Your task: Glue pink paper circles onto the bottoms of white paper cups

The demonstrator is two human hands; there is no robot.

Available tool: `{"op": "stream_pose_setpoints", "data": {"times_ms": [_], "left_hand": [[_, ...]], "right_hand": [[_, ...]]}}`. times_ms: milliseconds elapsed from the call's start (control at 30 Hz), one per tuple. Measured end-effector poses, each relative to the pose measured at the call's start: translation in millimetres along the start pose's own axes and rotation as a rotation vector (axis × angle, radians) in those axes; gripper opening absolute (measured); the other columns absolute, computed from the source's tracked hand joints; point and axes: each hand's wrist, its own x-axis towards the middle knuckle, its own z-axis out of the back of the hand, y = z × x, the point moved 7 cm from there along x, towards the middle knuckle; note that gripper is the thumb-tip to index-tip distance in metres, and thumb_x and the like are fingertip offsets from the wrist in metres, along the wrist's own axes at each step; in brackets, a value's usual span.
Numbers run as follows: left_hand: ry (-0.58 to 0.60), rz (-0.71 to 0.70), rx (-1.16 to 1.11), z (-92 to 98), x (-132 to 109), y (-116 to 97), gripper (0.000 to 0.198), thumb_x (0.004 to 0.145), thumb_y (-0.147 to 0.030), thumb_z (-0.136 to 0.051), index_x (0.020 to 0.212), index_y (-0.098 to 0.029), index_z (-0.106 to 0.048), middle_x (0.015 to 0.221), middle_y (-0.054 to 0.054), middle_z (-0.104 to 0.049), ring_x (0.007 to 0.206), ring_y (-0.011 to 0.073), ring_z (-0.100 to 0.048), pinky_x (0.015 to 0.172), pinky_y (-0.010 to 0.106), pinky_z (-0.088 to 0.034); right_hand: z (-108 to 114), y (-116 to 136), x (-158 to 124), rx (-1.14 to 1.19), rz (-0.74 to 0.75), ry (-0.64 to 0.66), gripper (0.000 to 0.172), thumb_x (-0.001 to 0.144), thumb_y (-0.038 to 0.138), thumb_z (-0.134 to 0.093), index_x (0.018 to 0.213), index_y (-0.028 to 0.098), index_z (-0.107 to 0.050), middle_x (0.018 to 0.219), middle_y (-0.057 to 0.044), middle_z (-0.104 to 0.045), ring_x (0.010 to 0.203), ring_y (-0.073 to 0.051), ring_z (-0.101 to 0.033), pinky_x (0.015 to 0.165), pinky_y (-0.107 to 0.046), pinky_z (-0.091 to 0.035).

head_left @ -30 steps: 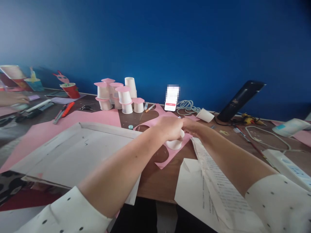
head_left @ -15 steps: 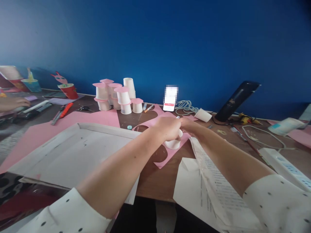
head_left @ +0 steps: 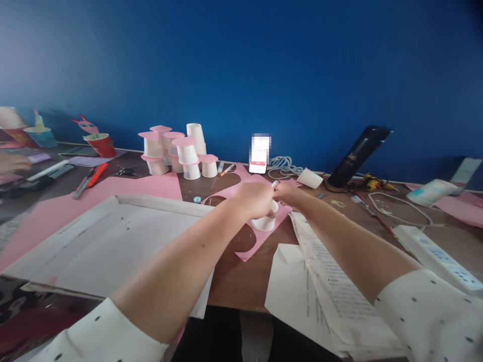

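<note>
Below a blue wall (head_left: 241,70), mid-frame on pink paper (head_left: 261,242), a white paper cup (head_left: 263,224) sits at the lower right of the nearer left hand (head_left: 256,197), curled onto it, while the right hand (head_left: 286,193) has a grip I cannot tell.

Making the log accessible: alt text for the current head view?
A person's left hand and right hand are close together at a white cup over cut pink paper. Behind stand pink-topped cups and a lit phone before a blue wall; another person's hand shows at far left.
</note>
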Motion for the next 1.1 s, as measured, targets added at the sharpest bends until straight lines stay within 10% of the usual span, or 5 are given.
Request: {"op": "stream_pose_setpoints", "data": {"times_ms": [467, 800, 1100], "left_hand": [[-0.083, 0.005, -0.015, 6.7, -4.8, -3.6, 0.029, 0.07, -0.04, -0.063, 0.088, -0.018, -0.065, 0.088, 0.009, -0.068, 0.076, 0.0241, -0.062, 0.062, 0.032, -0.043], [-0.099, -0.023, -0.118, 3.4, 0.1, 7.9, 0.048, 0.065, -0.053, -0.066, 0.1, -0.021, -0.06, 0.103, 0.007, -0.066, 0.085, 0.023, -0.062, 0.059, 0.028, -0.041], [-0.151, -0.049, -0.158, 7.8, -3.2, 6.0, 0.056, 0.064, -0.05, -0.067, 0.111, -0.021, -0.06, 0.112, 0.007, -0.065, 0.094, 0.0241, -0.062, 0.068, 0.029, -0.044]], "right_hand": [[16.7, -4.3, -17.9, 0.153, -0.028, -0.149, 0.029, 0.051, 0.036, -0.079, 0.048, 0.015, -0.058, 0.044, 0.003, -0.049, 0.044, -0.008, -0.038, 0.043, -0.023, -0.025], [34.8, -18.6, -63.5, 0.781, 0.069, -0.566, 0.036, 0.065, 0.054, -0.071, 0.07, 0.02, -0.058, 0.05, 0.005, -0.043, 0.041, -0.007, -0.031, 0.035, -0.024, -0.021], [8.5, -38.8, -58.4, 1.311, 0.106, -0.37, 0.026, 0.061, 0.033, -0.08, 0.073, 0.021, -0.059, 0.056, 0.005, -0.048, 0.039, -0.005, -0.03, 0.027, -0.019, -0.022]]}}
